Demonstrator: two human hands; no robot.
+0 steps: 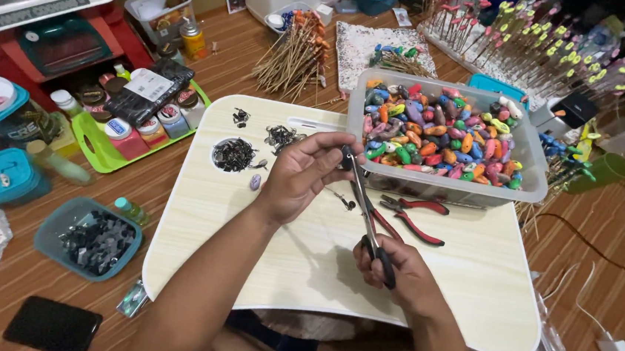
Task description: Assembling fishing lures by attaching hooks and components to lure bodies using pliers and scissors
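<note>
Pale wooden lap desk (305,271) on a brown floor. I see small dark pliers (366,211) mid-desk, held up diagonally: stiff metal, light, best taken by the handles. My right hand (394,267) is closed round the handles near me; my left hand (301,173) pinches something tiny at the tip. Red-handled pliers (413,215) lie just right, a clear tub of coloured beads (445,138) beyond.

Black-handled pliers (369,217) upright over tray, small dark piece (346,154) at tip
</note>
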